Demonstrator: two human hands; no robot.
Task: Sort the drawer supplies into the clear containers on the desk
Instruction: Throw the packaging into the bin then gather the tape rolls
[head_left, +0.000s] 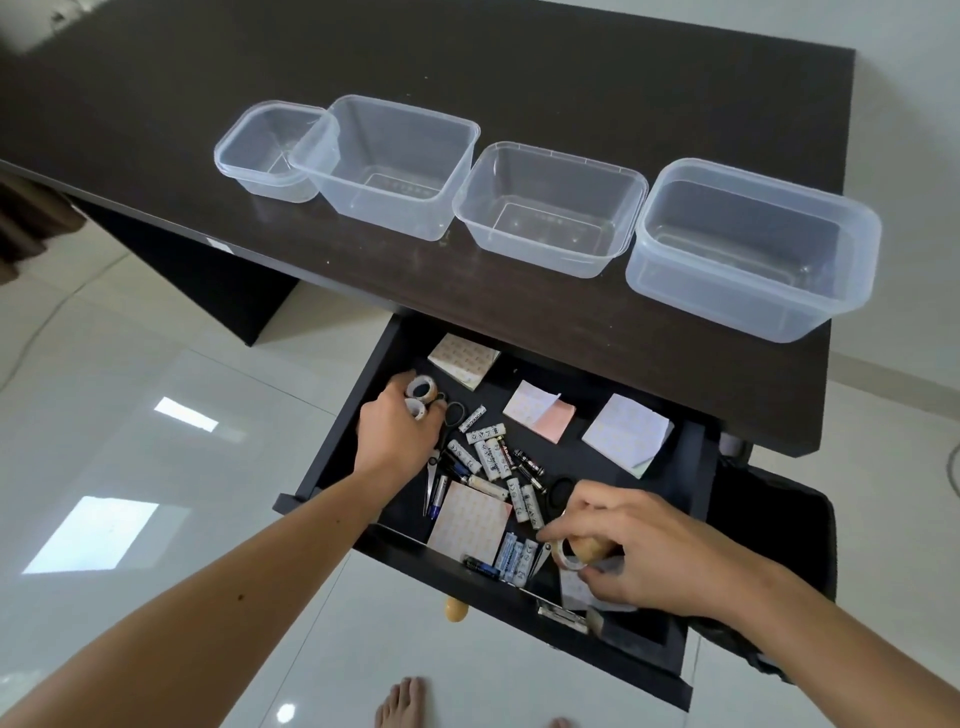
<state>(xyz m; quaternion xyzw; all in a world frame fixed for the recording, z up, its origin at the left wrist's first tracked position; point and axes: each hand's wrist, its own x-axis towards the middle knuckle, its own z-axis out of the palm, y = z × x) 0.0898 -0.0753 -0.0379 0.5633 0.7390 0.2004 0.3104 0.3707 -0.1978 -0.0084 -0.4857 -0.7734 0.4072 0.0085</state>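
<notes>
Drawer supplies lie scattered in the open black drawer pulled out beneath the dark wooden desk. Four clear plastic containers stand in a row near the desk's front edge, the two leftmost touching, with bare desktop behind them. Square sticky-note pads and loose white batteries cover the drawer floor. The left hand, fingers curled, grips two small rolls of tape at the drawer's left wall. The right hand pinches another clear tape roll near the drawer's front edge.
</notes>
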